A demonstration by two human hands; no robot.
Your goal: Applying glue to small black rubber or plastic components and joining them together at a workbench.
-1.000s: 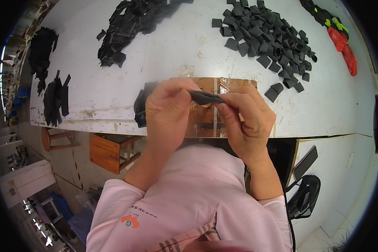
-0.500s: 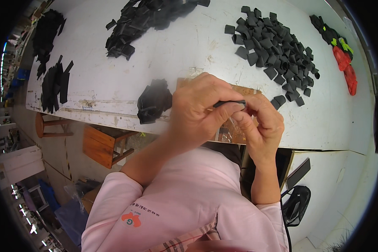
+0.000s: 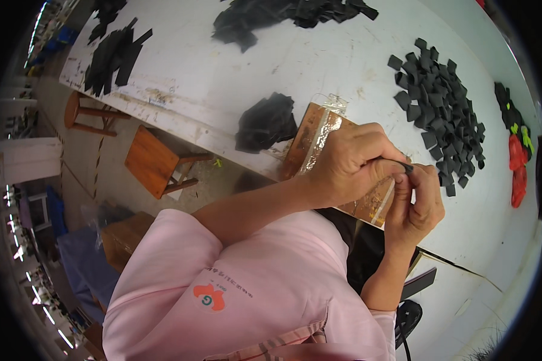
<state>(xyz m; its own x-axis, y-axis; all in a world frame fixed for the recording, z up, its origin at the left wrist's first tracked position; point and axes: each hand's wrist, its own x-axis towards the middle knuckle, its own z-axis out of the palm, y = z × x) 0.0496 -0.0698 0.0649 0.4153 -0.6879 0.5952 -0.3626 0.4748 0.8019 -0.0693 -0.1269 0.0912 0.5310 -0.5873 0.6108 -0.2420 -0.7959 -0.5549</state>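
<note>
Between my two hands is a small black fabric-like piece (image 3: 408, 168), mostly covered by the fingers. My left hand (image 3: 356, 161) is closed, pinching it with thumb and forefinger from the left. From the right, the bent fingers and thumb of my right hand (image 3: 418, 203) grip its other end. Both hands are raised over the right part of a brown wooden board (image 3: 300, 144), which has clear tape across it. Just left of the board lies a small stack of flat black pieces (image 3: 264, 124).
A heap of short, looped black pieces (image 3: 442, 111) spreads on the white table (image 3: 343, 66) at the right. More flat black pieces (image 3: 283, 17) lie at the far side, and long black strips (image 3: 113, 63) at the left. Red plastic bags (image 3: 517, 171) lie far right. A wooden stool (image 3: 153, 159) stands below the edge.
The view has turned, so the table and its heaps appear shifted and tilted. My hands now appear farther right and lower, both still pinching the black piece.
</note>
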